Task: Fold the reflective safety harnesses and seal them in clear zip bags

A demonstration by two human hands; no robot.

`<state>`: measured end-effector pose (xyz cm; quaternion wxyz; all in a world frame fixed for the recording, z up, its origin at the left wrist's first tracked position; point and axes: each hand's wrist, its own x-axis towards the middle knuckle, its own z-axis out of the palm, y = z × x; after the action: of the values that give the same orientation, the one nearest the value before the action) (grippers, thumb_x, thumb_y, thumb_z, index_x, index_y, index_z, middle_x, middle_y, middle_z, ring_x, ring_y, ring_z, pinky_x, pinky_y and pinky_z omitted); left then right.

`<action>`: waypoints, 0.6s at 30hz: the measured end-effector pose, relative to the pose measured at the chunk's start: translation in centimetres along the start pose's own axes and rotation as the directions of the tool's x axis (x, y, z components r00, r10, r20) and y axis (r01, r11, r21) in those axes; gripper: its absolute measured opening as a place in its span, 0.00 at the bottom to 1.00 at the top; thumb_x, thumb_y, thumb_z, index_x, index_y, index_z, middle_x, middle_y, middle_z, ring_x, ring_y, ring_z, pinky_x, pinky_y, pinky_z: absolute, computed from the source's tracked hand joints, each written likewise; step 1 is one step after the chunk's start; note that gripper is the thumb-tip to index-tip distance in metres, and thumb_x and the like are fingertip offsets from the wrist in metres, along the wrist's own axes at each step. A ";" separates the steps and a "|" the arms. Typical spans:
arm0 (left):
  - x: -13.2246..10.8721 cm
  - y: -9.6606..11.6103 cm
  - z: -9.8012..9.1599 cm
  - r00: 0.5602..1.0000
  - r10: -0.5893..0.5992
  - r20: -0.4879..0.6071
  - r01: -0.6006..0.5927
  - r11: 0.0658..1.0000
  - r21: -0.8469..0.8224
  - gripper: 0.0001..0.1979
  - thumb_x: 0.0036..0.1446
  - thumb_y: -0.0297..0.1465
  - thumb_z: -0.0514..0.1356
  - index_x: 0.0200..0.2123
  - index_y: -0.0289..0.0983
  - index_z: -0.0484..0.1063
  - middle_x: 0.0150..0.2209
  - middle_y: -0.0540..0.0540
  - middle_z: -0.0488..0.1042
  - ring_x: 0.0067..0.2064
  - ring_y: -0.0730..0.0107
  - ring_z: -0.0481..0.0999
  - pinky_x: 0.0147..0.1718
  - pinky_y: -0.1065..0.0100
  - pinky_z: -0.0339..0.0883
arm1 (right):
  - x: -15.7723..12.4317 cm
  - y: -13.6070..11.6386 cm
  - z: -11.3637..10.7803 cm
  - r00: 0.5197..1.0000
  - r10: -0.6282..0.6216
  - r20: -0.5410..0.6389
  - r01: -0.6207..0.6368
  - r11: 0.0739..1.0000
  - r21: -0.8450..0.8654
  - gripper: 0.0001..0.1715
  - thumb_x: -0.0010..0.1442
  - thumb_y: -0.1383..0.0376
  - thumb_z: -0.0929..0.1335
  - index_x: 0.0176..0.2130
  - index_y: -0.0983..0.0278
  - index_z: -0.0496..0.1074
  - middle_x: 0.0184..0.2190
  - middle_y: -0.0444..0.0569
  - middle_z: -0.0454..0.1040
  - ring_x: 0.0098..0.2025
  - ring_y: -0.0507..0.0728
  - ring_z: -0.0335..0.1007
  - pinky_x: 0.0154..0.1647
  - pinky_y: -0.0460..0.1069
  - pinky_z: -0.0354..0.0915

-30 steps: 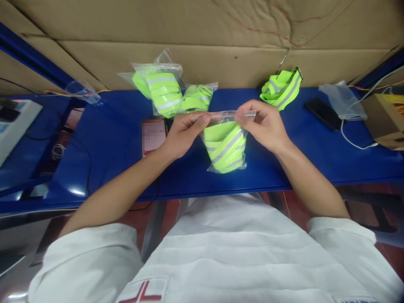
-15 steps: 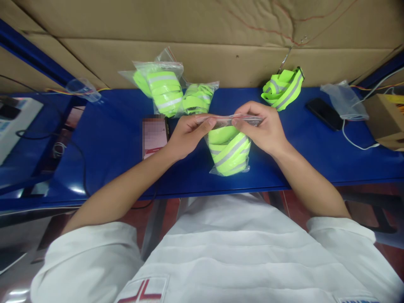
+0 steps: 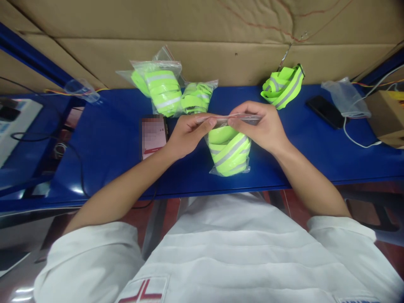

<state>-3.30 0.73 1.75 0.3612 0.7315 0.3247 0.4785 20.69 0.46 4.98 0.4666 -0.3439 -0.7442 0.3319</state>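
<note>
A clear zip-lock bag hangs upright between my hands, its top edge pinched by both. Inside it lies a folded neon-yellow strap with grey reflective stripes. My left hand grips the left part of the seal between thumb and fingers. My right hand pinches the seal close to its middle, thumb in front and fingers behind. Little space separates the two thumbs. Beyond my left hand stand filled bags of the same yellow straps. Past my right hand is an unbagged yellow reflective strap in a bundle.
A phone-like device with a lit screen lies left of my left hand. On the right are a dark phone, an empty-looking plastic bag, a white cable and a cardboard box. The blue table meets a cardboard wall.
My right hand's thumb has slid slightly left along the bag's seal, closer to the left thumb. The left hand keeps its grip in place. The view has shifted a little.
</note>
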 end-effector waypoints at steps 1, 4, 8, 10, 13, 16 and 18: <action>0.0 0.3 0.0 1.000 0.007 0.004 -0.007 1.000 0.009 0.25 0.71 0.57 0.63 0.51 0.45 0.90 0.46 0.46 0.88 0.46 0.60 0.86 0.47 0.62 0.79 | 0.0 -0.1 -0.2 1.000 0.008 0.013 -0.008 1.000 -0.011 0.25 0.64 0.44 0.80 0.38 0.63 0.82 0.32 0.46 0.79 0.33 0.54 0.73 0.34 0.48 0.69; -0.1 1.2 0.0 1.000 0.008 0.030 -0.009 1.000 0.023 0.24 0.73 0.54 0.64 0.51 0.43 0.90 0.47 0.45 0.88 0.48 0.60 0.87 0.49 0.64 0.79 | 0.0 -0.4 -0.5 1.000 0.002 0.019 -0.002 0.999 -0.036 0.25 0.63 0.45 0.80 0.37 0.64 0.83 0.31 0.46 0.79 0.32 0.53 0.72 0.32 0.48 0.67; 0.0 1.6 0.3 1.000 -0.004 0.001 0.004 1.000 0.020 0.24 0.71 0.54 0.65 0.46 0.40 0.90 0.44 0.44 0.87 0.46 0.60 0.86 0.49 0.64 0.78 | -0.2 -0.5 -0.2 1.000 -0.025 -0.014 0.024 0.998 -0.065 0.23 0.64 0.47 0.80 0.36 0.64 0.83 0.30 0.47 0.78 0.32 0.54 0.72 0.32 0.48 0.67; 0.1 1.1 0.4 0.998 -0.006 -0.068 0.007 1.000 0.010 0.24 0.67 0.55 0.69 0.42 0.39 0.88 0.40 0.44 0.86 0.41 0.63 0.83 0.44 0.64 0.77 | -0.2 -0.6 -0.2 1.000 -0.017 -0.019 0.015 0.996 -0.084 0.23 0.64 0.46 0.80 0.36 0.64 0.83 0.30 0.47 0.78 0.32 0.54 0.72 0.32 0.48 0.67; 0.1 0.4 0.5 0.991 -0.026 -0.129 0.025 1.000 -0.009 0.24 0.61 0.54 0.74 0.38 0.38 0.85 0.35 0.45 0.82 0.35 0.67 0.78 0.36 0.66 0.72 | -0.1 -0.8 -0.9 0.999 0.015 0.030 -0.012 0.995 -0.096 0.23 0.64 0.46 0.80 0.36 0.63 0.83 0.30 0.47 0.79 0.31 0.54 0.72 0.31 0.49 0.68; -0.1 0.3 0.6 0.992 -0.043 -0.115 0.044 0.999 0.001 0.22 0.61 0.52 0.74 0.37 0.37 0.84 0.34 0.46 0.80 0.34 0.68 0.75 0.35 0.65 0.70 | 0.0 -1.3 -2.0 0.987 0.052 0.154 -0.041 0.997 -0.072 0.21 0.62 0.47 0.82 0.38 0.62 0.85 0.31 0.47 0.81 0.32 0.55 0.75 0.33 0.49 0.71; -0.2 0.4 0.7 0.993 -0.033 -0.117 0.034 0.999 0.013 0.22 0.62 0.53 0.74 0.37 0.37 0.84 0.34 0.46 0.80 0.34 0.68 0.75 0.35 0.65 0.69 | 0.0 -1.7 -2.5 0.977 0.053 0.204 -0.041 0.997 -0.063 0.18 0.62 0.49 0.82 0.39 0.61 0.86 0.34 0.47 0.83 0.34 0.56 0.77 0.35 0.49 0.72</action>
<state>-2.66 0.19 1.84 0.3440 0.6995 0.3611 0.5119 22.63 0.00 7.20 0.3688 -0.3389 -0.7895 0.3547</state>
